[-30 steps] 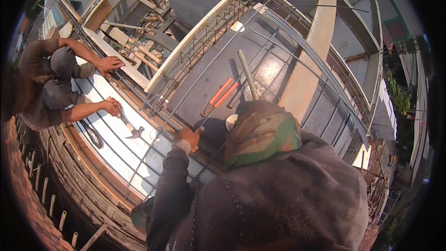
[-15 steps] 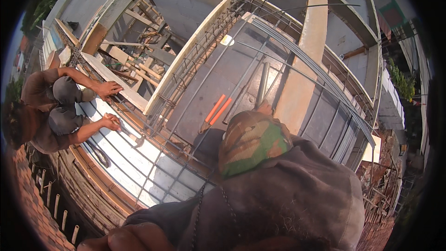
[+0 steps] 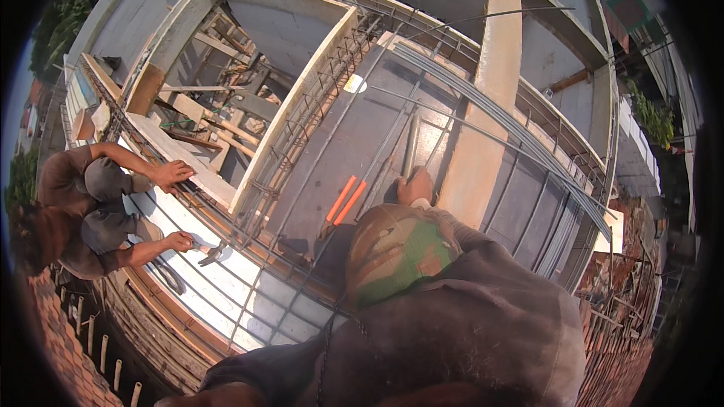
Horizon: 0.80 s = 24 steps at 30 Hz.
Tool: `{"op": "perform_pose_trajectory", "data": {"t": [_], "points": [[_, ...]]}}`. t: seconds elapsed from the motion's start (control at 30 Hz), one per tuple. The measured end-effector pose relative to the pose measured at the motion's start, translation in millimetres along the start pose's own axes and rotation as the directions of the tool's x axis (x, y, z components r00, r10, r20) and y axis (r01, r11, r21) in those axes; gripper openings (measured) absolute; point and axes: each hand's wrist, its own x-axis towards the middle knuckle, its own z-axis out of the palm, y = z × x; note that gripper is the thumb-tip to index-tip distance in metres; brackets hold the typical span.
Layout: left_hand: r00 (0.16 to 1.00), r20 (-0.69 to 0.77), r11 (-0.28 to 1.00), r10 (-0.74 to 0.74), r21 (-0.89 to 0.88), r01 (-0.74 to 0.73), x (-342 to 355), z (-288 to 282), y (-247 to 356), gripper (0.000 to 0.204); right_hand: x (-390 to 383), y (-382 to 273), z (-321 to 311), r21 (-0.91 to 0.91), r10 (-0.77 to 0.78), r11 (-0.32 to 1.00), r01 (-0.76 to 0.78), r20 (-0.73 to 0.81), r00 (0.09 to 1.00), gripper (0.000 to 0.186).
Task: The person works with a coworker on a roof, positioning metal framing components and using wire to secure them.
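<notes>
My right hand (image 3: 414, 185) grips a grey metal pipe (image 3: 413, 136) lying over the dark formwork panel (image 3: 317, 166) among steel bars. My left hand (image 3: 219, 396) is low at the bottom edge, mostly out of frame, its fingers unclear. Orange-handled cutters (image 3: 345, 203) lie left of my right hand. A camouflage-patterned piece of my clothing (image 3: 400, 256) and my dark sleeve cover the lower middle. Beneath the bar grid on the left is a white sheet (image 3: 256, 301).
A co-worker (image 3: 98, 211) crouches at left, one hand holding a claw hammer (image 3: 211, 255), the other on a board. Beyond are an opening with loose timber (image 3: 222, 98), a long plank (image 3: 479, 151), bundled bars (image 3: 483, 102), block walls and a drop past the tiled roof (image 3: 53, 332).
My left hand has left the bars and dropped to the bottom edge. My right hand has come into view on the pipe. The view has shifted, and the co-worker appears lower.
</notes>
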Motion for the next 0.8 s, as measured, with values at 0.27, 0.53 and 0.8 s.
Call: {"op": "perform_pose_trajectory", "data": {"t": [0.27, 0.53, 0.8], "points": [[0.893, 0.450, 0.998, -0.006, 0.065, -0.026, 53, -61, -112, 0.017, 56, -36, 25, -0.075, -0.016, 0.997, 0.001, -0.203, 0.979, 0.037], [0.829, -0.241, 0.490, -0.505, 0.710, 0.506, -23, -210, -284, 0.010, 66, -39, 25, -0.147, 0.003, 0.988, -0.040, -0.247, 0.969, 0.032], [0.468, -0.485, 0.243, -0.739, 0.456, 0.856, -156, -310, -363, 0.009, 81, -37, 14, -0.151, 0.070, 0.984, -0.099, -0.186, 0.980, 0.040]]}}
